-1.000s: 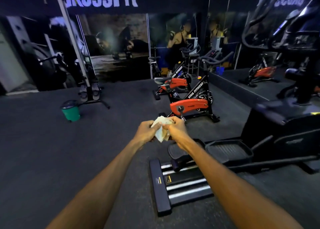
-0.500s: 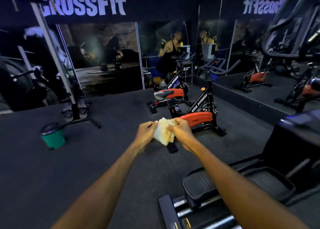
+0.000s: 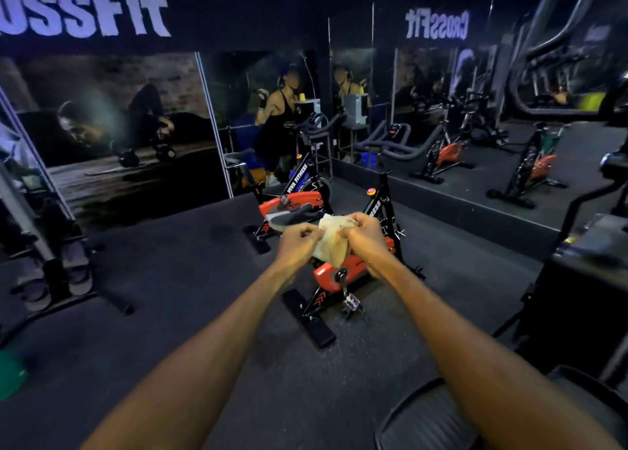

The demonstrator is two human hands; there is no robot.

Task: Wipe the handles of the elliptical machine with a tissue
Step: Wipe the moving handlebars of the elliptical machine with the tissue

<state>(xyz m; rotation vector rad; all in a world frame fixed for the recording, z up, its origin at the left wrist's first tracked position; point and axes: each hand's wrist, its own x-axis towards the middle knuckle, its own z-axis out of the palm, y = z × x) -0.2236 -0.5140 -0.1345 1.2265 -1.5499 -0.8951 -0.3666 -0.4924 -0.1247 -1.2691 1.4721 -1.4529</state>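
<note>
Tissue (image 3: 331, 242) crumpled between both fists, left hand (image 3: 299, 244) and right hand (image 3: 365, 239) each pinching it

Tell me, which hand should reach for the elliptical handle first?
Probably the right hand. Both hands grip the tissue, but the elliptical's handle rises on the right side, farther from the left hand.
</note>
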